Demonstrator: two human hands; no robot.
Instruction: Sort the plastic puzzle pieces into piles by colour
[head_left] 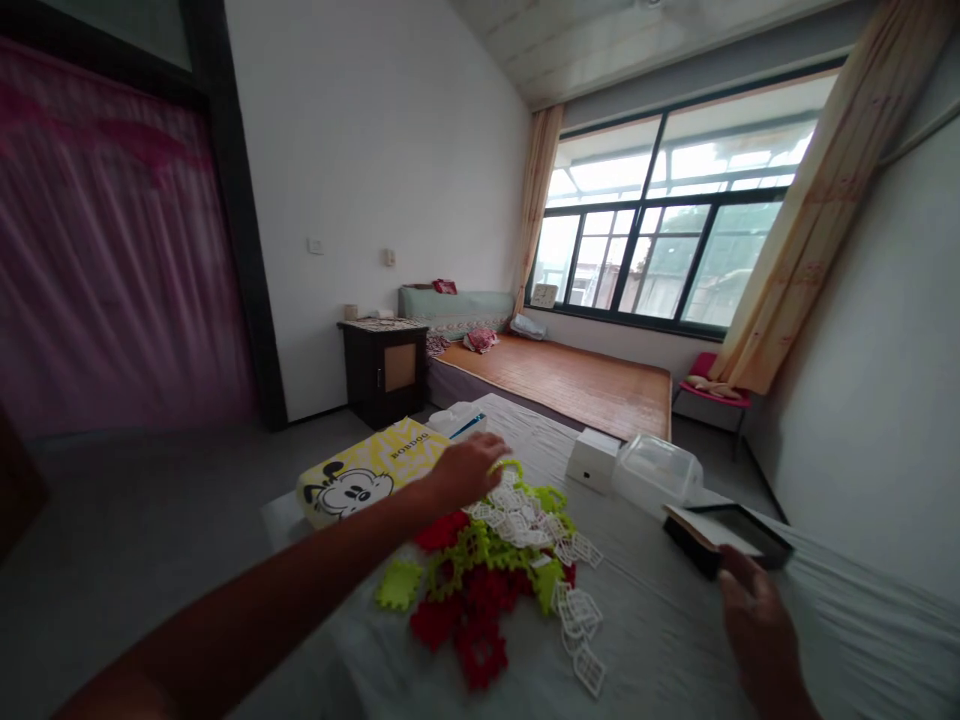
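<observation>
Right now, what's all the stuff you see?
Sheeted table: 1, pale grey, in front
White lattice pieces: many, white, table heap
Green toothed pieces: several, lime, same heap
Red toothed pieces: several, red, same heap
BOBDOG box: 1, yellow and white, table's left
White box: 1, white, table's far side
Plastic container: 1, clear, beside white box
Open box: 1, black, table's right
Window: 1, dark frame, far right
Window curtains: 2, peach, window's sides
Likely clock: 1, pale, window's left
Bed: 1, brown mat, below window
Patterned bundle: 1, reddish, on bed
Cabinet: 1, dark brown, beside bed
Chair: 1, pink, right of bed
Pink curtain: 1, pink, far left
Left hand: 1, bare, over heap
Right hand: 1, bare, at open box
</observation>
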